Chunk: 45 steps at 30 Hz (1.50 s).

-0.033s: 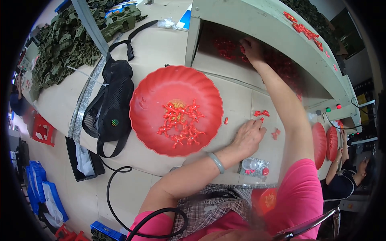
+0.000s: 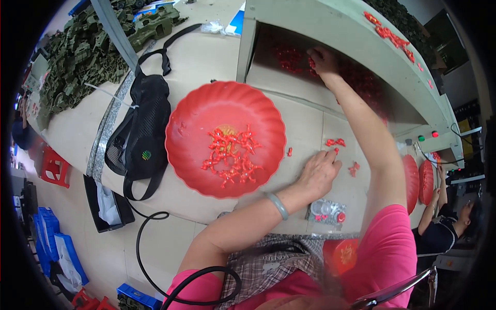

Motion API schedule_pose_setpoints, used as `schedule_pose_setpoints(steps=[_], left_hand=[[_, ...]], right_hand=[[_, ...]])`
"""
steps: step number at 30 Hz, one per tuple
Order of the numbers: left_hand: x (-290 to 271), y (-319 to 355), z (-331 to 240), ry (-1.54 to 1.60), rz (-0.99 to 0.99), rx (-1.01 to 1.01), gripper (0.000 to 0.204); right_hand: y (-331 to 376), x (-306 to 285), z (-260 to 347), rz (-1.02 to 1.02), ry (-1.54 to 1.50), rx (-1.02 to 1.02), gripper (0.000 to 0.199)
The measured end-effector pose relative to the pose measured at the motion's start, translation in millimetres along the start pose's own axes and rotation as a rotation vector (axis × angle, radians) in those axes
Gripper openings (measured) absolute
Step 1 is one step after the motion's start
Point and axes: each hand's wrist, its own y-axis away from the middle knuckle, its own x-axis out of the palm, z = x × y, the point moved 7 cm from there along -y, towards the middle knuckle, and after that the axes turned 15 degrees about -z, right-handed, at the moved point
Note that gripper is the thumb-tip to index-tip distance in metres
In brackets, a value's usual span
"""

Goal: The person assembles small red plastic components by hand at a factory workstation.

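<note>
My left hand (image 2: pixel 318 173) rests on the pale table, fingers pinched together, a small red plastic piece (image 2: pixel 336 151) at their tips. Just beyond lie two more red pieces (image 2: pixel 335 142), with a lone red figure (image 2: pixel 354 168) to the right. Inside the low opening of the grey-green machine, my right hand (image 2: pixel 324 62) is closed at the fingertips, where a bit of red plastic (image 2: pixel 311 63) shows. Around it are loose red parts (image 2: pixel 289 58), dim in the shadow. A scalloped red bowl (image 2: pixel 181 155) left of my left hand holds several shiny red toy figures (image 2: pixel 235 155).
A black mesh bag (image 2: pixel 147 124) with a strap lies left of the bowl. Behind it is a heap of dark green plastic parts (image 2: pixel 77 62). Near the table's front edge sits a clear plastic container (image 2: pixel 326 211). A co-worker (image 2: pixel 439 227) sits at the far right.
The whole view has shifted very slightly. Both hands keep their places and nothing is let go.
</note>
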Motion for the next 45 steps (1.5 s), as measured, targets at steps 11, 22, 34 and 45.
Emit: schedule_pose_setpoints(steps=[11, 22, 34, 45], left_hand=[[5, -1, -10, -0.005, 0.082, 0.109, 0.023], [14, 8, -3, -0.142, 0.133, 0.183, 0.025], [13, -6, 8, -0.004, 0.194, 0.033, 0.021], [-14, -14, -4, 0.102, -0.049, 0.076, 0.016]], right_hand=[[191, -56, 129, 0.57, 0.084, 0.015, 0.014], [208, -46, 129, 0.757, 0.352, -0.164, 0.026], [178, -96, 147, 0.69, 0.276, -0.108, 0.017], [231, -285, 84, 0.26, 0.393, 0.248, 0.017]])
